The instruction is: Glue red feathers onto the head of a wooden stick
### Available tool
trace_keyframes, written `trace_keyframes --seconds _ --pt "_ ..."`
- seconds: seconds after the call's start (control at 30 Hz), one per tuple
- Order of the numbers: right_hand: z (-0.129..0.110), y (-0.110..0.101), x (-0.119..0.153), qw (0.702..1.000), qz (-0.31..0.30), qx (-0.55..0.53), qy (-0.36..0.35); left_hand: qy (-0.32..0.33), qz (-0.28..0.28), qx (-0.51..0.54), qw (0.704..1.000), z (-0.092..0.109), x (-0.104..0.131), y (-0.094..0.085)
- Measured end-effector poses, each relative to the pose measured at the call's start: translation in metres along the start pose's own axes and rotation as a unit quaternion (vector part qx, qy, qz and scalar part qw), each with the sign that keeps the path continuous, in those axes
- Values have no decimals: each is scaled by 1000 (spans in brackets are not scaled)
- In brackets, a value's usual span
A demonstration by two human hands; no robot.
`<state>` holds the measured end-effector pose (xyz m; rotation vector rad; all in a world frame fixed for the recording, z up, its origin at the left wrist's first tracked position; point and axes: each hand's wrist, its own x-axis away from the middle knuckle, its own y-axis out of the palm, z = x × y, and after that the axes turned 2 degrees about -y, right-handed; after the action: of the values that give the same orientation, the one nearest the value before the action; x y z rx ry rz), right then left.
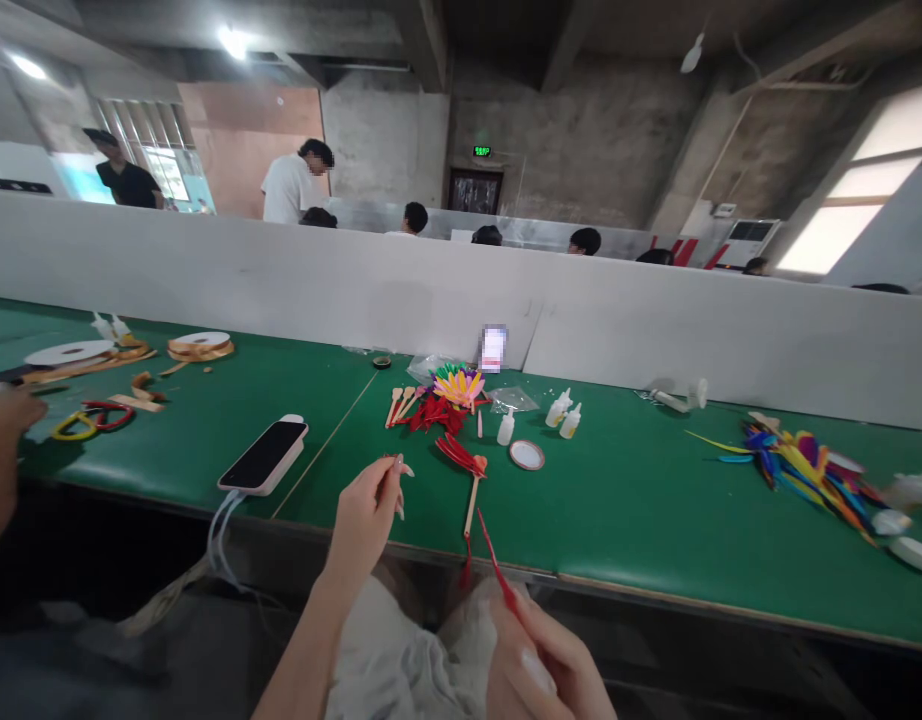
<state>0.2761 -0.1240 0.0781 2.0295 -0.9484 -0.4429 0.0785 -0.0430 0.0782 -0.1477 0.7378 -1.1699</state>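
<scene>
A thin red feather [495, 560], narrow and pointed, is pinched between the fingers of the right hand [540, 655], its tip slanted up toward the green table [626, 500]. The left hand [367, 515] is raised just before the table's near edge, thumb and forefinger closed together; something small may be held there, but it cannot be told what.

On the table's smooth green surface, just beyond the left hand, a wooden stick with red feathers [468, 470] fanned at its top is laid, its lower end overhanging the edge. Behind it a flower of bright feathers [459, 386] sits among loose red ones and flat wooden spoons [399, 402]. To the right of these, three small white glue bottles [562, 410] and a round shallow lid [526, 455] are seen. A dark-screened phone on a white power bank [264, 457] rests left of the stick, a cable hanging over the edge. Further left, ribbon spools [198, 346] are set; far right, a heap of coloured feathers [798, 465]. A white partition [656, 330] stands behind the table.
</scene>
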Motion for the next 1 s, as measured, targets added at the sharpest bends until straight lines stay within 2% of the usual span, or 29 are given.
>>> trace_keyframes --seconds 0.1,0.17,0.3,0.47,0.73,0.87,0.93,1.0 --pt "4 -4 -8 989 -103 -109 -10 -37 -24 4 999 -26 -13 9" --pt "4 -5 -12 974 -149 -168 -8 -58 -47 0 997 -43 -22 16" --pt "0 -6 -14 967 -153 -205 -20 -117 -82 -3 990 -68 -35 26" --pt "-5 -12 -15 954 -170 -242 -42 -152 -90 -60 982 -78 -42 29" --pt "-6 -13 -17 939 -204 -271 -48 -137 -132 -139 972 -101 -57 33" --pt "-6 -14 -16 943 -188 -270 -51 -100 -129 -163 973 -103 -62 36" --pt "-5 -14 -16 947 -178 -263 -57 -69 -127 -167 975 -93 -61 37" --pt "-6 -13 -16 949 -179 -253 -60 -45 -135 -129 981 -72 -55 35"
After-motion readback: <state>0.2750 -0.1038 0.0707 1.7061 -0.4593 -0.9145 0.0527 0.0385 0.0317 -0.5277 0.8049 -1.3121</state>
